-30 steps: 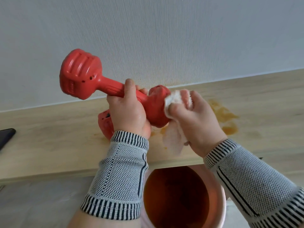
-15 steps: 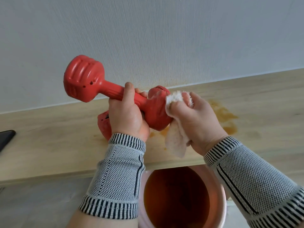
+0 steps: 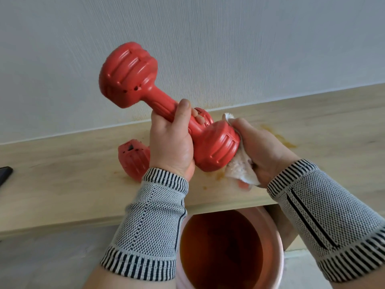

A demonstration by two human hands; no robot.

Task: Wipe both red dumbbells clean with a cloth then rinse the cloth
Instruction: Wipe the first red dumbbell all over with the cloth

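Below both wrists, at the bottom edge of the view, stands a round pink plastic bucket [image 3: 278, 243] holding a murky orange-brown liquid [image 3: 220, 253]; its lower rim is cut off by the frame, and the left sleeve covers part of its left wall.

The left hand [image 3: 170, 142] is closed around the ribbed handle of a red moulded plastic dumbbell [image 3: 175, 105], thumb uppermost and fingers wrapped behind the bar. The dumbbell is held tilted: one head rises up and to the left of the fingers, the other sits low and to their right.

The right hand [image 3: 262, 149] grips a crumpled white cloth [image 3: 239, 167] with orange staining, fingers curled tightly on it. The cloth is pressed against the end face of the lower head, between that head and the right palm. A small corner of cloth shows above the right knuckles; the rest hangs below the fingers.

A second red dumbbell [image 3: 133, 157] lies on the pale wooden ledge [image 3: 62, 184], behind and to the left of the left hand. Only one head shows clearly; a red part just beyond the left fingertips appears to be its other head, but the held dumbbell blocks the view.

Orange-brown stains [image 3: 279, 138] mark the ledge beyond the right hand. A dark flat object [image 3: 5, 173] is cut off at the left edge and cannot be identified. Both wrists wear grey knitted sleeves with black-and-white striped cuffs [image 3: 150, 222].
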